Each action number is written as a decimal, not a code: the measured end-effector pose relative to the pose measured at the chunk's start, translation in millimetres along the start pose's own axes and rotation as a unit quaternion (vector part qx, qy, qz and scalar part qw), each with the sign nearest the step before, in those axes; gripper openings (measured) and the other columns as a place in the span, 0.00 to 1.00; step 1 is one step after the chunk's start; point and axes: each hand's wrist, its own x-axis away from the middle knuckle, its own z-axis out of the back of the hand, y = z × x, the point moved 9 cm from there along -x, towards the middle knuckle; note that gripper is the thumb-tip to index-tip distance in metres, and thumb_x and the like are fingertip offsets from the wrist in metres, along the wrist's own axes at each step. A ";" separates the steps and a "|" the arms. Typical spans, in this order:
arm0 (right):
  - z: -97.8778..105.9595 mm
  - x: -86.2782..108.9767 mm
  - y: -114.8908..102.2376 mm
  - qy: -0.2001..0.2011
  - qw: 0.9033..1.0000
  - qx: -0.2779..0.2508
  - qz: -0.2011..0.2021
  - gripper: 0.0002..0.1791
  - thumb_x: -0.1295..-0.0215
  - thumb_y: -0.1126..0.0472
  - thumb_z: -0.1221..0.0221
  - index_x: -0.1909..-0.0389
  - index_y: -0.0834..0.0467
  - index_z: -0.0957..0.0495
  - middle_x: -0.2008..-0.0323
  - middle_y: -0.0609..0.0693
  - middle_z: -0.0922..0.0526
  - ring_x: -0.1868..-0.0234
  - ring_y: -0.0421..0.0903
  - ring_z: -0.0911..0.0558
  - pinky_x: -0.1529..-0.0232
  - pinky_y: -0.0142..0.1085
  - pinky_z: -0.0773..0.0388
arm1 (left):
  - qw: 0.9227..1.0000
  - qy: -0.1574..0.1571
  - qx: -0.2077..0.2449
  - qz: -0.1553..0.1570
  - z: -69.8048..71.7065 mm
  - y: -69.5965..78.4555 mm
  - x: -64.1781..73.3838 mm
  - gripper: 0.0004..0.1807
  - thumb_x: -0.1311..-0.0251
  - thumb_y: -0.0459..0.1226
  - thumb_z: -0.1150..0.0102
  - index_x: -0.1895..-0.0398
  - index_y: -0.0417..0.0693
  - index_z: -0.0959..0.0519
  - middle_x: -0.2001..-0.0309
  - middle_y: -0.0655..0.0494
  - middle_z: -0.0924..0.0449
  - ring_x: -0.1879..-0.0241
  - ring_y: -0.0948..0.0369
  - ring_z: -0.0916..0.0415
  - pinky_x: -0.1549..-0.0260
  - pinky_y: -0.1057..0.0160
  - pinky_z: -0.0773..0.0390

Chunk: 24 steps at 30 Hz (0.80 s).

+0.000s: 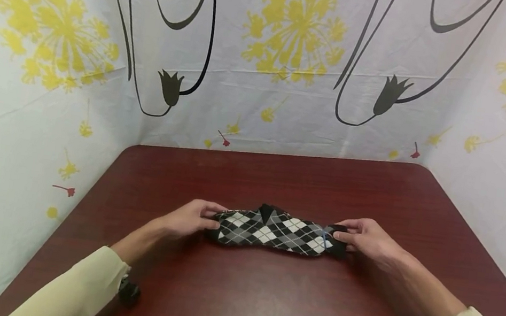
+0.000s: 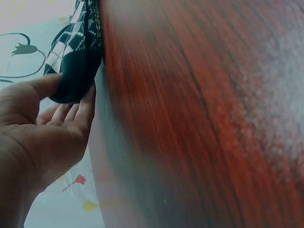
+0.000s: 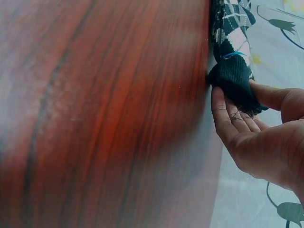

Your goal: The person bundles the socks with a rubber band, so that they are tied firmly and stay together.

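A pair of black, white and grey argyle socks [image 1: 271,232] lies stretched sideways across the middle of the table, with a black heel peak pointing to the far side. My left hand [image 1: 188,218] pinches the black toe end [image 2: 78,76] between thumb and fingers. At the other end, my right hand [image 1: 370,240] pinches the black ribbed cuff [image 3: 232,80], its thumb on top and fingers beneath. A thin blue loop [image 1: 324,238] crosses the socks close to the cuff.
The dark red wood-grain table [image 1: 262,299] has rounded far corners. White cloth walls [image 1: 298,116] with yellow and grey flower prints stand around its back and sides. A small black device is strapped at each sleeve end.
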 end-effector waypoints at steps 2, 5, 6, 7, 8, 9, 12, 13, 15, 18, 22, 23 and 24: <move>-0.1 -0.8 -0.2 -0.003 1.000 -0.007 -0.001 0.25 0.21 0.66 0.40 0.32 0.77 0.28 0.48 0.63 0.13 0.55 0.46 0.15 0.56 0.39 0.14 | 1.000 0.015 0.009 0.006 1.6 -0.9 0.2 0.25 0.26 0.27 0.39 0.29 0.32 0.26 0.37 0.38 0.19 0.45 0.55 0.17 0.49 0.60 0.16; 0.6 -1.7 -0.3 -0.003 1.000 -0.014 -0.006 0.25 0.21 0.68 0.41 0.31 0.78 0.30 0.45 0.66 0.15 0.53 0.47 0.15 0.54 0.39 0.14 | 0.999 0.038 0.021 0.014 4.0 -2.6 0.6 0.24 0.27 0.27 0.38 0.30 0.31 0.25 0.37 0.36 0.19 0.45 0.53 0.16 0.51 0.57 0.14; 0.8 -2.1 -0.3 -0.003 1.000 -0.013 -0.005 0.25 0.21 0.68 0.42 0.31 0.78 0.30 0.44 0.67 0.16 0.53 0.47 0.15 0.54 0.39 0.14 | 0.999 0.045 0.022 0.016 4.9 -3.2 1.0 0.23 0.27 0.27 0.37 0.31 0.31 0.24 0.37 0.36 0.19 0.45 0.53 0.16 0.51 0.57 0.14; 0.9 -2.5 -0.7 -0.004 1.000 -0.014 -0.005 0.25 0.21 0.69 0.42 0.31 0.78 0.31 0.44 0.67 0.16 0.53 0.47 0.15 0.53 0.39 0.14 | 0.998 0.056 0.020 0.017 6.2 -3.4 1.5 0.23 0.28 0.27 0.37 0.32 0.32 0.23 0.38 0.36 0.18 0.45 0.53 0.16 0.52 0.56 0.14; 0.9 -2.9 -1.1 -0.004 1.000 -0.018 -0.004 0.25 0.21 0.69 0.43 0.31 0.79 0.31 0.43 0.67 0.16 0.52 0.47 0.15 0.53 0.39 0.14 | 0.997 0.065 0.019 0.020 7.6 -4.0 2.2 0.22 0.28 0.27 0.36 0.32 0.32 0.22 0.39 0.36 0.18 0.45 0.52 0.16 0.52 0.56 0.13; 0.9 -3.4 -1.9 -0.004 1.000 -0.023 -0.001 0.25 0.21 0.69 0.43 0.31 0.79 0.32 0.43 0.68 0.16 0.52 0.47 0.15 0.53 0.40 0.14 | 0.997 0.075 0.014 0.020 8.9 -4.2 2.8 0.22 0.28 0.28 0.35 0.33 0.33 0.21 0.39 0.37 0.17 0.45 0.52 0.15 0.53 0.56 0.13; 2.5 -5.0 -4.1 0.000 0.999 -0.032 0.007 0.25 0.21 0.69 0.43 0.31 0.80 0.32 0.44 0.68 0.16 0.53 0.46 0.13 0.52 0.40 0.13 | 0.994 0.108 0.005 0.027 14.2 -5.0 4.7 0.20 0.30 0.29 0.32 0.37 0.35 0.18 0.41 0.39 0.16 0.45 0.52 0.15 0.55 0.56 0.12; 3.4 -5.4 -4.6 0.003 0.999 -0.036 0.010 0.25 0.21 0.69 0.43 0.31 0.80 0.32 0.45 0.68 0.15 0.54 0.47 0.12 0.53 0.41 0.13 | 0.993 0.119 0.003 0.027 16.1 -5.0 5.3 0.19 0.31 0.30 0.31 0.38 0.35 0.17 0.42 0.39 0.15 0.45 0.51 0.15 0.56 0.56 0.12; 5.7 -6.0 -5.4 0.011 0.999 -0.039 0.014 0.25 0.21 0.68 0.41 0.32 0.81 0.31 0.46 0.69 0.15 0.55 0.47 0.11 0.53 0.42 0.13 | 0.990 0.138 0.006 0.032 19.5 -5.8 6.2 0.18 0.32 0.30 0.29 0.40 0.35 0.16 0.42 0.38 0.15 0.45 0.50 0.15 0.58 0.56 0.12; 9.3 -7.6 -4.8 0.025 0.999 -0.037 0.012 0.26 0.23 0.68 0.39 0.33 0.81 0.30 0.46 0.69 0.15 0.56 0.49 0.10 0.52 0.43 0.13 | 0.987 0.158 0.009 0.037 23.5 -6.8 6.8 0.17 0.33 0.31 0.28 0.42 0.35 0.15 0.44 0.38 0.14 0.48 0.51 0.13 0.59 0.56 0.12; 13.3 -11.2 -3.5 0.043 0.999 -0.032 0.005 0.26 0.24 0.66 0.36 0.34 0.79 0.27 0.44 0.70 0.16 0.57 0.51 0.09 0.52 0.45 0.13 | 0.984 0.173 0.008 0.041 27.2 -8.2 6.4 0.16 0.33 0.32 0.28 0.43 0.37 0.14 0.48 0.41 0.12 0.56 0.55 0.12 0.61 0.57 0.12; 14.3 -12.1 -3.3 0.048 0.998 -0.030 0.004 0.25 0.24 0.66 0.36 0.35 0.79 0.26 0.44 0.70 0.16 0.57 0.52 0.09 0.52 0.45 0.13 | 0.984 0.172 0.009 0.038 27.7 -7.9 6.2 0.16 0.32 0.31 0.29 0.43 0.36 0.14 0.48 0.41 0.12 0.58 0.56 0.12 0.61 0.57 0.12; 15.1 -13.1 -3.1 0.053 0.998 -0.030 0.003 0.25 0.25 0.66 0.36 0.35 0.79 0.26 0.44 0.70 0.16 0.58 0.52 0.09 0.53 0.45 0.13 | 0.985 0.172 0.009 0.035 28.0 -7.6 5.9 0.16 0.31 0.31 0.30 0.43 0.36 0.14 0.49 0.41 0.12 0.58 0.56 0.12 0.61 0.57 0.12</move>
